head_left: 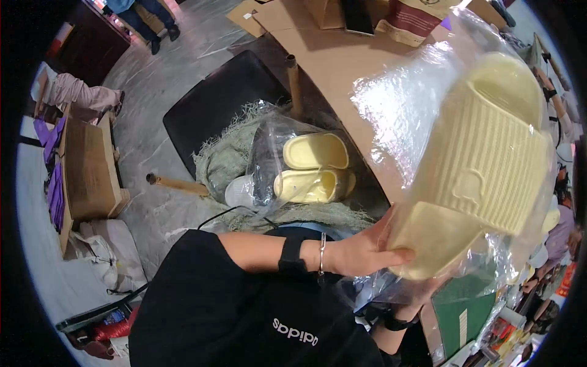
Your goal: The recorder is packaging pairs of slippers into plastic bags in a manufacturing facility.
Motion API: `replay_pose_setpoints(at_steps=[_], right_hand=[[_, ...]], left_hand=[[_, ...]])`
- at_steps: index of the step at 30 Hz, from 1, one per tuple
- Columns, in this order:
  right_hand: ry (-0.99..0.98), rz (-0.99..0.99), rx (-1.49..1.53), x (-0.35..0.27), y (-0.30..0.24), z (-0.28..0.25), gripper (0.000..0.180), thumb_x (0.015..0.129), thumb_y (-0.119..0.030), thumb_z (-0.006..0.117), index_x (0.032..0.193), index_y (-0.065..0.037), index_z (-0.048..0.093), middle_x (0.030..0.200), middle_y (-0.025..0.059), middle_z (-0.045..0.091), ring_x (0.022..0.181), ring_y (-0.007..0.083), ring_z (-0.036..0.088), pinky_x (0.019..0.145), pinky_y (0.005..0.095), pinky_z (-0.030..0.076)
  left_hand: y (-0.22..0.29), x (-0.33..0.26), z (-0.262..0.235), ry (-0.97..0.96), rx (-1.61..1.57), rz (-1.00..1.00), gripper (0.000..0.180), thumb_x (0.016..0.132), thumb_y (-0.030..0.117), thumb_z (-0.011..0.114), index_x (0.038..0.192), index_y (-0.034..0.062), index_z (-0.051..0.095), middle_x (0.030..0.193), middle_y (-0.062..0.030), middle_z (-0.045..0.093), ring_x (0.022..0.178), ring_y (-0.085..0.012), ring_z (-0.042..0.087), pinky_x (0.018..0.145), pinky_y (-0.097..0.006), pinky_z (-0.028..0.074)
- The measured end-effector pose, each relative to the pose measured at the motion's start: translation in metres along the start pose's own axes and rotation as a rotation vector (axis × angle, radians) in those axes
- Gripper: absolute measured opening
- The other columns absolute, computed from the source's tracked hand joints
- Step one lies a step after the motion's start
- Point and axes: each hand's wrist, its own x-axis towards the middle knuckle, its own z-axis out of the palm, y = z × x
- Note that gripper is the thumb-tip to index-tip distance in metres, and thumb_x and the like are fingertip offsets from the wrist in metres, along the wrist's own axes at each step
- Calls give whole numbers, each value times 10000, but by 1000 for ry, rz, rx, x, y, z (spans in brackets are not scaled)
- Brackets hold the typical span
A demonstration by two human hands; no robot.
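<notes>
A pale yellow slide sandal (483, 165) with a ribbed strap and a small raised figure fills the right side, raised close to the camera. Clear plastic bag film (391, 104) surrounds it and spreads to its left. My left hand (358, 249) is closed on its lower end, thumb on top. Beneath that end lies my right hand (423, 289), its fingers mostly hidden by the sandal and the film. Left of my hands, more yellow sandals (315, 151) rest in clear plastic on a frayed greenish woven sack (223, 162). A pale ribbed item (239, 191) lies beside them.
A cardboard-covered table (330, 73) curves along the far side, bearing a maroon and tan bag (409, 21). Wooden posts (294, 85) and a black panel (223, 104) stand near the sack. At left is a cardboard box (92, 168). People stand at far left; a green board (465, 312) lies lower right.
</notes>
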Motion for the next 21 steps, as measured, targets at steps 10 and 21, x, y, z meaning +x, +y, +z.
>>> replay_pose_setpoints(at_steps=[10,21], right_hand=[[-314,160,446,50,-131,104,840,664,-38,685,1371,-5,233,1299,141,400,1131,232,444,947,367,383],[-938,-467,74,68,-148,197,829,647,43,662,1377,-144,317,1102,165,506,1029,302,514,911,335,398]], left_hand=[[33,-91,-111,353,703,-8,479,813,271,610,1180,-7,475,1117,-161,536,1073,-273,495,940,-361,367],[-94,-241,-244,560,1458,-724,734,655,250,705,1256,35,341,1222,-225,392,1060,-375,489,889,-425,419]])
